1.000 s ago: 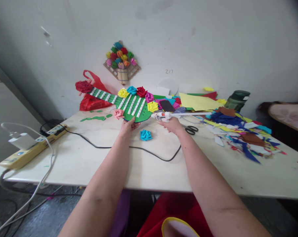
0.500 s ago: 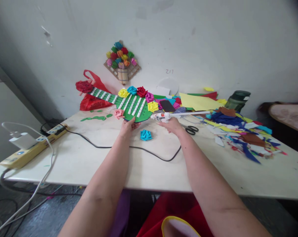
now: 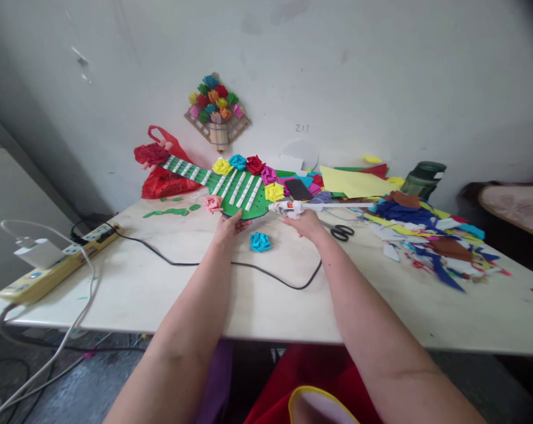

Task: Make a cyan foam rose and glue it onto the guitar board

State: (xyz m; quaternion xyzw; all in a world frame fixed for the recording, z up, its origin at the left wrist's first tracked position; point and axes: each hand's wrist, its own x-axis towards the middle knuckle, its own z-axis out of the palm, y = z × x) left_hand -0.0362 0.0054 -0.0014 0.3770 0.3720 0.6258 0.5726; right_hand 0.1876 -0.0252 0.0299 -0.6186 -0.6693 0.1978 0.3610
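Observation:
My left hand (image 3: 234, 224) is closed on the lower edge of a green paper guitar (image 3: 228, 206), thumb on top and fingers beneath. White strips cross its body and neck, and its head carries a big red paper flower (image 3: 151, 154). Paper roses in yellow, blue, red and purple line its upper right edge, and a pink rose (image 3: 212, 204) sits at its lower left. In my right hand (image 3: 305, 224) is a white hot glue gun (image 3: 288, 206), its nozzle at the guitar's right edge and a long glue stick (image 3: 337, 205) out the back. A loose blue paper rose (image 3: 260, 242) lies between my forearms.
Black-handled scissors (image 3: 342, 233) lie right of my hand, before a heap of paper scraps (image 3: 443, 241). A dark phone (image 3: 298, 189) and a green bottle (image 3: 424, 179) are behind. A black cord (image 3: 266, 274) crosses the table from the power strip (image 3: 58, 265). A red bag (image 3: 169, 184) stands at the wall.
The view has shifted very slightly. Both hands keep their hold, and the glue gun's nozzle stays by the guitar's right edge.

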